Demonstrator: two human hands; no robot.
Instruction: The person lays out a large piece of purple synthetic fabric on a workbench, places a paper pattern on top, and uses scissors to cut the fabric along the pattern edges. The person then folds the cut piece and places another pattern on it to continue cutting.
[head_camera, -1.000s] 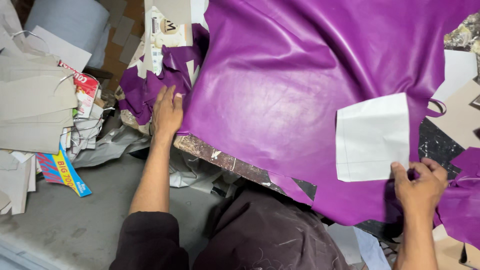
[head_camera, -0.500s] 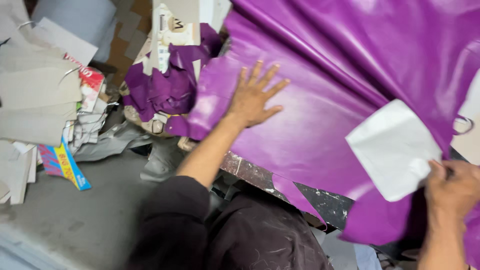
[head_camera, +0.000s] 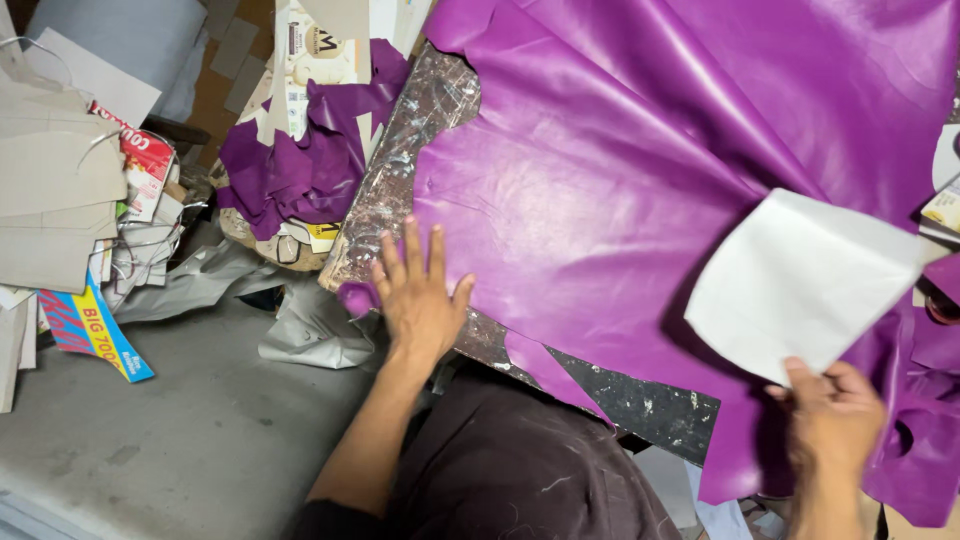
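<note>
A large sheet of shiny purple leather (head_camera: 640, 170) is spread over a scuffed dark work board (head_camera: 620, 395). My left hand (head_camera: 420, 300) lies flat with fingers spread at the sheet's near left edge, partly on the board. My right hand (head_camera: 830, 415) pinches the lower corner of a white paper pattern piece (head_camera: 800, 280) and holds it lifted above the leather on the right.
A heap of purple leather scraps (head_camera: 300, 165) and cardboard sits left of the board. Stacked grey card pieces (head_camera: 55, 190) and colourful packaging (head_camera: 90, 330) lie at the far left on a grey floor (head_camera: 170, 440). Crumpled grey plastic (head_camera: 300, 330) lies below the scraps.
My left hand slid from the scrap pile onto the leather, then back to its near left edge. The leather shifted right, baring the board's corner. My right hand lifted the white pattern piece.
</note>
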